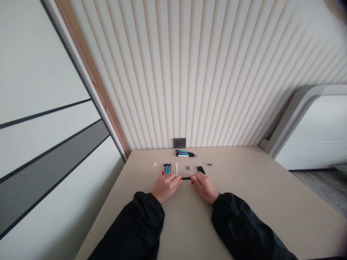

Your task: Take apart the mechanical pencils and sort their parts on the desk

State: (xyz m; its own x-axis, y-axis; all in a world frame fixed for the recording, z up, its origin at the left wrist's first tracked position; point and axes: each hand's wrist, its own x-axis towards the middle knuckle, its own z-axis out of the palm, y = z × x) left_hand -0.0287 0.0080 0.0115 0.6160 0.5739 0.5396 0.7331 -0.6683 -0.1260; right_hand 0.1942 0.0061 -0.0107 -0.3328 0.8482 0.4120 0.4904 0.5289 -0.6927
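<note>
A red and black pen (186,178) lies level between my two hands above the table. My left hand (167,185) is closed around its red end. The black end sits in the closed fingers of my right hand (204,186). Just beyond my left hand are several red and blue pen barrels (166,168) with black ends and some thin white refills (176,168). Small grey parts (188,168), perhaps springs, lie in the middle. Black pen grips (201,169) rest just past my right hand. My fingers hide part of the pen.
Several pens (185,154) lie in a pile near the wall, below a dark socket (179,143). Small white pieces (154,164) sit at the left, small metal pieces (209,164) at the right. The table (238,224) meets a ribbed wall (173,72); a white cabinet (40,90) stands left.
</note>
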